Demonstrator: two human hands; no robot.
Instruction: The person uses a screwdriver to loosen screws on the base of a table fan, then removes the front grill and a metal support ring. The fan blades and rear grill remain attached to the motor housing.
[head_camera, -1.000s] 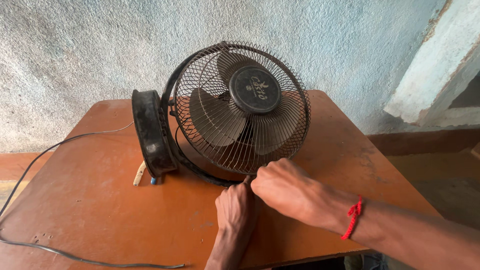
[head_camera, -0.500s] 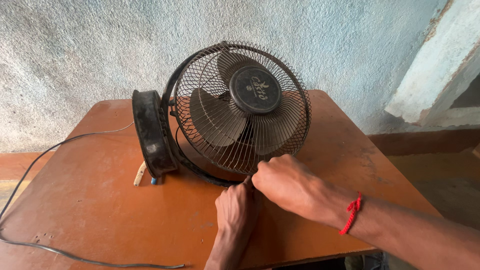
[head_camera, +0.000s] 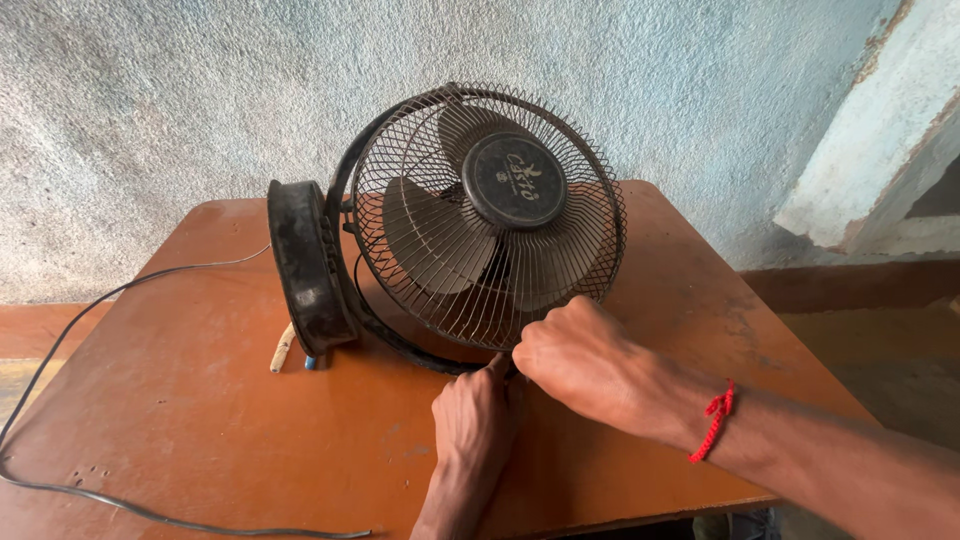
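Hands meet at the fan's lower rim: left hand (head_camera: 476, 412) curled, fingertips pinched at the grille (head_camera: 490, 215) edge; right hand (head_camera: 578, 362) closed into a fist just beside it. Working that rim spot likely goes best with the fan (head_camera: 450, 225) steadied upright on the tabletop (head_camera: 200, 420). Cord (head_camera: 120, 505) trails left.

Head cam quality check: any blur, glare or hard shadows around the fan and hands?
Head view: sharp throughout, no motion blur on the left hand or right hand; soft daylight, a faint sheen on the orange table, a weak shadow beneath the fan; wide-lens stretch towards the edges.
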